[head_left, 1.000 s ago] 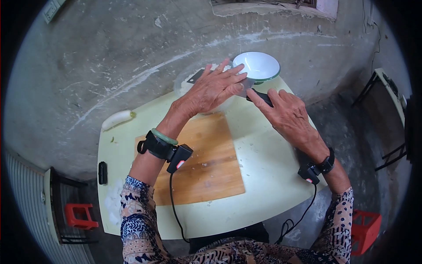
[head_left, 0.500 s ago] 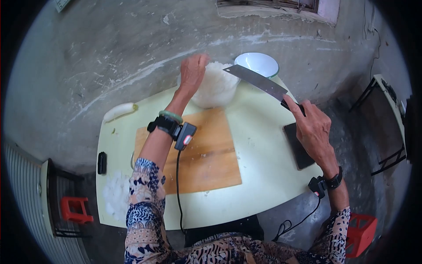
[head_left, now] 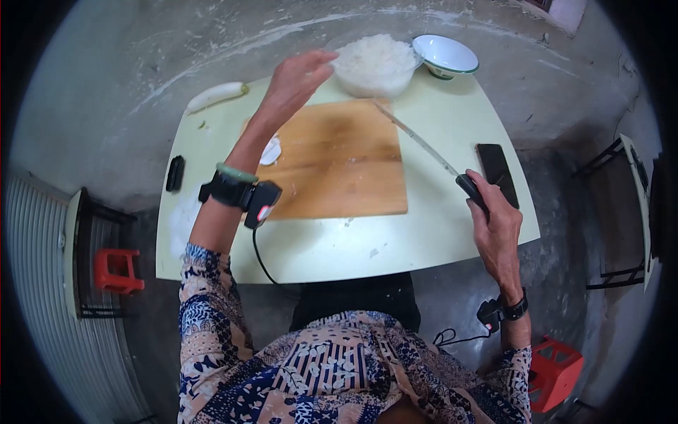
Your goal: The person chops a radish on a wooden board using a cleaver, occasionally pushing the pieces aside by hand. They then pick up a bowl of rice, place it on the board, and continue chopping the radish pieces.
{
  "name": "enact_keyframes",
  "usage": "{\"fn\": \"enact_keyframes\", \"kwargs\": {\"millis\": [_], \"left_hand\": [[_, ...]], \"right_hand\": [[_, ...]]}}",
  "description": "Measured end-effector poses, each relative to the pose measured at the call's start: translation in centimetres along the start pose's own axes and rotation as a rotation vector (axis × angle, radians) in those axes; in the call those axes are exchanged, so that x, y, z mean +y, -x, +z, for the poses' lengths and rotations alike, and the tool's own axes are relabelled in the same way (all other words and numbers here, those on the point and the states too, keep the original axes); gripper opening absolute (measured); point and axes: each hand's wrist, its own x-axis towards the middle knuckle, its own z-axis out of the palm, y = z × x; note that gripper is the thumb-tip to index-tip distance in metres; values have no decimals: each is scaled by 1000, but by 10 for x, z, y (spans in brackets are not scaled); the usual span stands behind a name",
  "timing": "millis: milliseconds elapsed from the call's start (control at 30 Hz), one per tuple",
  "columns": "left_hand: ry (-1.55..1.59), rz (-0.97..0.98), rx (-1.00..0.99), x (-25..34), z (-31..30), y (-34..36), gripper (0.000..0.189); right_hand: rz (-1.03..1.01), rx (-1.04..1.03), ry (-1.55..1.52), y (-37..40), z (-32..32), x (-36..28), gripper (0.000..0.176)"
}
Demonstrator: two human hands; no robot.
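My right hand [head_left: 498,230] grips the black handle of a kitchen knife [head_left: 426,146]; its blade slants up to the left, tip over the cutting board's far edge. My left hand [head_left: 300,76] is empty, its fingers stretched out at the left rim of a clear bowl [head_left: 371,90] heaped with white shreds [head_left: 378,60]. Below the left hand lies the wooden cutting board [head_left: 346,166] with small white bits on it. A white radish slice [head_left: 269,151] rests at the board's left, partly hidden by my left forearm.
A whole white radish [head_left: 217,96] lies at the table's far left. An enamel bowl [head_left: 446,55] stands back right. A black phone [head_left: 500,174] is near the right edge, a small black object [head_left: 175,174] near the left. White peelings [head_left: 183,219] lie front left.
The view has tilted down. My left hand has moved from over the heap to the bowl's left side, its fingers opening out. The knife has dropped away from the bowl and turned edge-on.
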Motion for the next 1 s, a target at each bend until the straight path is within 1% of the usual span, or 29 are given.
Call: {"fn": "enact_keyframes", "kwargs": {"millis": [33, 100, 133, 167, 233, 267, 300, 367, 400, 433, 500, 533, 567, 600, 633, 700, 767, 833, 867, 933, 1000], "left_hand": [[79, -113, -21, -3, -9, 21, 40], [70, -130, 10, -20, -22, 61, 39], [62, -132, 39, -33, -24, 81, 38], [56, -140, 45, -40, -29, 95, 38], [23, -201, 119, -55, -34, 118, 36], [91, -253, 124, -63, -35, 128, 38], [89, -249, 131, -72, -36, 134, 38], [-203, -212, 198, -96, -36, 145, 43], [-250, -284, 179, -110, -37, 148, 50], [-249, -291, 186, -117, -35, 148, 50], [-406, -516, 156, -123, -32, 149, 52], [-409, -524, 159, -122, -31, 149, 52], [-411, -535, 142, -121, -27, 152, 51], [-406, -504, 138, -126, -27, 158, 51], [-405, -510, 138, -120, -25, 157, 51], [-453, -610, 153, -112, -23, 154, 43], [-462, -631, 131, -112, -23, 153, 41], [-470, -615, 121, -115, -26, 156, 38], [-433, -642, 117, -112, -27, 155, 36], [-395, -678, 106, -105, -25, 153, 34], [-343, -674, 100, -99, -21, 155, 30]], "right_hand": [[125, -12, -166, 8, 4, -6, 53], [370, -36, -498, 20, 15, -18, 46], [371, 17, -617, 28, 29, -19, 44], [367, 10, -624, 27, 27, -23, 44], [693, -141, -822, 27, 24, -28, 47], [687, -100, -909, 31, 35, -25, 49], [678, -98, -910, 34, 42, -23, 49], [712, -96, -955, 44, 59, -24, 49], [730, -122, -892, 42, 54, -30, 47], [725, -131, -891, 40, 52, -34, 47], [547, -75, -691, 39, 49, -44, 46], [506, -95, -561, 37, 44, -51, 43], [506, -102, -565, 33, 40, -56, 43], [464, -102, -459, 43, 50, -70, 42], [433, -140, -364, 41, 47, -75, 42], [424, -174, -366, 34, 43, -77, 40], [360, -160, -296, 29, 41, -80, 40], [346, -152, -270, 37, 48, -87, 40], [334, -169, -255, 34, 46, -86, 41], [331, -183, -272, 29, 44, -83, 40], [328, -189, -287, 27, 43, -83, 40]]}}
